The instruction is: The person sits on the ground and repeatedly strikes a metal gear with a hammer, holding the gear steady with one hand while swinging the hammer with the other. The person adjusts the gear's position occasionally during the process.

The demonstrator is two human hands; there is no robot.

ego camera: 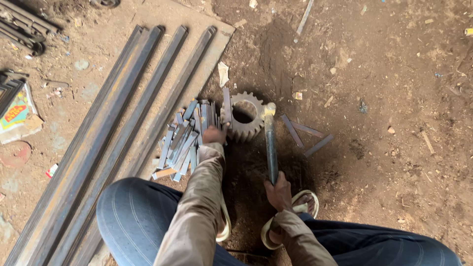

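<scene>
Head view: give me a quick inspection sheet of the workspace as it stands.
Surface: bare dirt floor, scuffed.
Job's things: toothed gear lying flat; flat metal strip set against it; hammer with its head at the gear.
Clutter: pile of cut strips; three loose strips; long steel bars.
Grippers: left hand on the strip; right hand gripping the hammer handle.
Cables: nothing seen.
Surroundings: colourful packet at left; sandals on the person's feet.
</scene>
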